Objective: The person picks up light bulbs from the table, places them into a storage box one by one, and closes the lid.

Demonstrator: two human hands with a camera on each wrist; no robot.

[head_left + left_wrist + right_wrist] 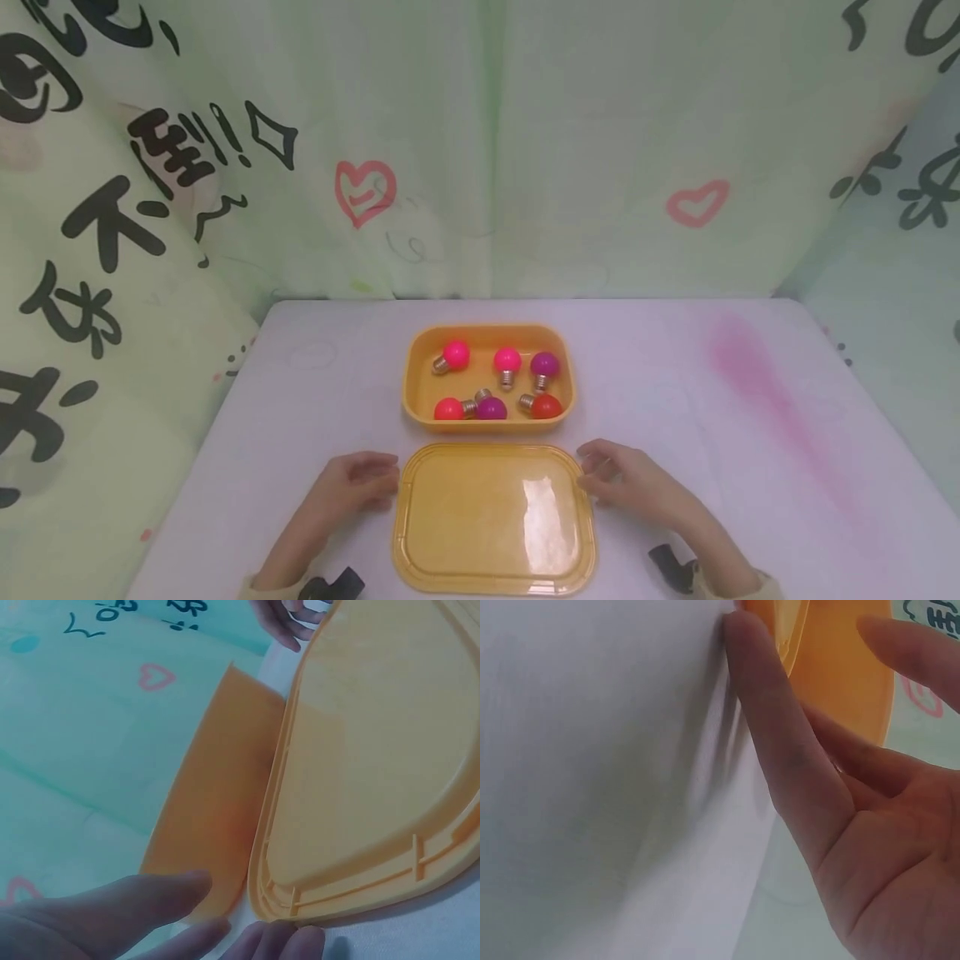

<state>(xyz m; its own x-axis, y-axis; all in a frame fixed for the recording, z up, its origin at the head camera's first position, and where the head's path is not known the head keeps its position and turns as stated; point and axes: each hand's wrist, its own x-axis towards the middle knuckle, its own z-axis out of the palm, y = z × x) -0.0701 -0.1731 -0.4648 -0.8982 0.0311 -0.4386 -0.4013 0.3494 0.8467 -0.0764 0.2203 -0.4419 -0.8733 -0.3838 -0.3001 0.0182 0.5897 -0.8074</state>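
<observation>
A yellow plastic lid (465, 533) lies on the table, its ridged rim (352, 900) facing up. Just beyond it stands a yellow box (487, 333) holding several small light bulbs: pink ones (457, 353), purple ones (544, 364) and a red one (547, 407). My left hand (363, 482) is at the lid's left edge, loosely bent, with fingertips right by the rim in the left wrist view. At the opposite edge is my right hand (622, 475), thumb and fingers apart, one fingertip (744, 634) close against the lid's side. Neither hand grips anything.
A white cloth (675, 375) with a pink stain (757, 375) covers the table. Pale green curtains (585, 167) with black writing and red hearts hang behind and at both sides. Dark camera straps (671, 568) sit at the wrists.
</observation>
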